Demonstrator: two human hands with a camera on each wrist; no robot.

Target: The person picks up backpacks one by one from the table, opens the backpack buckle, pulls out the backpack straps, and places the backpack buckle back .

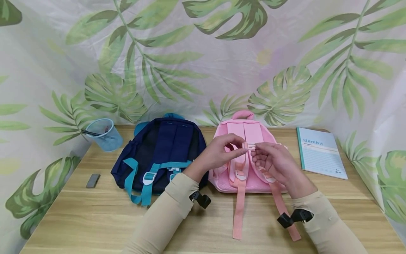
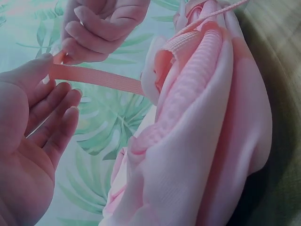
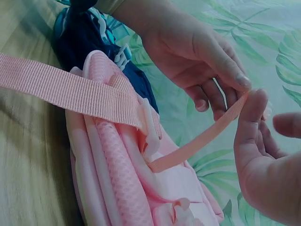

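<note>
Both hands meet above a pink backpack [image 1: 226,128], which lies back panel up on the table. Between their fingertips is a small pale buckle [image 1: 248,146]. My left hand [image 1: 219,151] pinches its left end between thumb and fingers. From the other side, my right hand [image 1: 276,162] pinches the right end, its other fingers curled beneath. A narrow peach strap [image 3: 197,145] rises from the backpack to the fingertips. In both wrist views the fingers largely hide the buckle. Two wider peach straps hang toward the front, the left one [image 1: 239,211] lying straight.
Left of the pink backpack lies a navy backpack [image 1: 171,141] with teal straps. A blue mesh cup [image 1: 109,141] holding pens stands at the back left, and a grey eraser-like block [image 1: 93,180] lies before it. A notebook [image 1: 323,155] lies at the right.
</note>
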